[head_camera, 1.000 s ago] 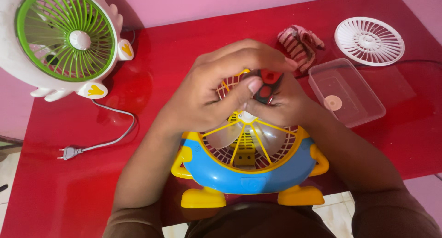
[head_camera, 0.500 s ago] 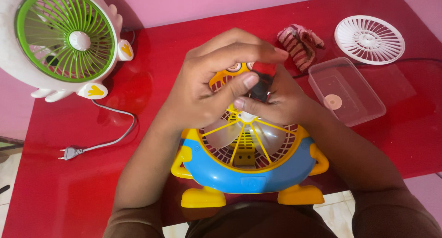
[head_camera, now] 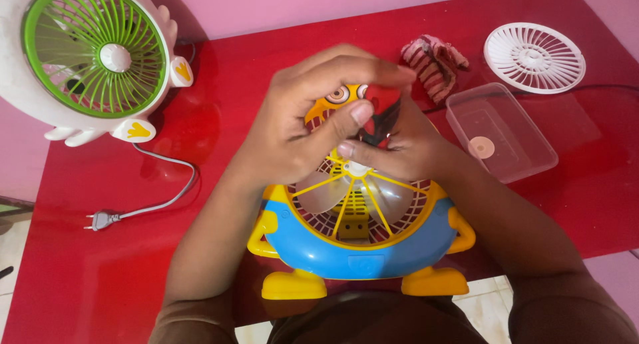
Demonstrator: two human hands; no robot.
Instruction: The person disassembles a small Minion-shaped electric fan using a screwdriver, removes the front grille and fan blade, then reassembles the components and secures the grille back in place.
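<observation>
A blue and yellow cartoon-shaped toy fan [head_camera: 359, 244] stands at the near edge of the red table [head_camera: 233, 84], its front grille of thin yellow ribs over clear blades. My left hand [head_camera: 313, 124] curls over the fan's top and pinches a red and black tool handle [head_camera: 381, 117] between thumb and fingers. Under it, my right hand [head_camera: 406, 151] grips the same handle from the right, fingertips at the fan's white hub [head_camera: 356, 167]. The tool's tip is hidden by my fingers.
A white and green fan [head_camera: 93, 57] stands at the far left, its grey cord and plug [head_camera: 100, 219] trailing on the table. A clear plastic tray [head_camera: 499, 131] holding a small round piece, a white round grille [head_camera: 534, 56] and a striped cloth [head_camera: 432, 61] lie to the right.
Both hands have shifted slightly on the tool over the fan's hub; the left fingers have closed further across the top, and the red handle shows at a different angle.
</observation>
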